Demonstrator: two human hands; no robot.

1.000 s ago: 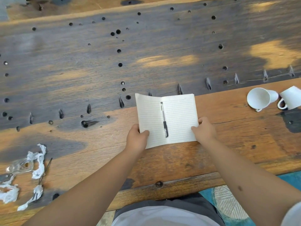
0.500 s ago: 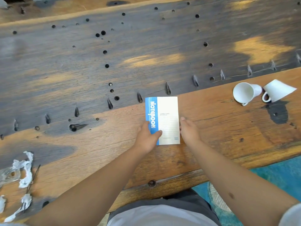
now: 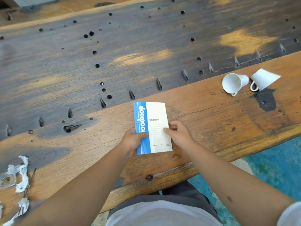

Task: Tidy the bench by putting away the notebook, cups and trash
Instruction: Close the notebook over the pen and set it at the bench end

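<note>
A closed notebook with a blue spine strip and white cover is at the middle of the wooden bench. My left hand grips its lower left edge, thumb on the blue strip. My right hand holds its right edge, thumb on the cover. The pen is out of sight. Two white cups lie on their sides at the right: one with its mouth toward me, the other just right of it. Torn white scraps and clear plastic trash lie at the bench's left front.
The bench's dark back plank is full of holes and notches. A thin dark stick lies among the trash. Blue floor shows below the bench's front edge at the right. My lap is at the bottom middle.
The open notebook with the pen on its page was folded shut. Both hands now hold it closed, nearer to me, seemingly raised off the bench.
</note>
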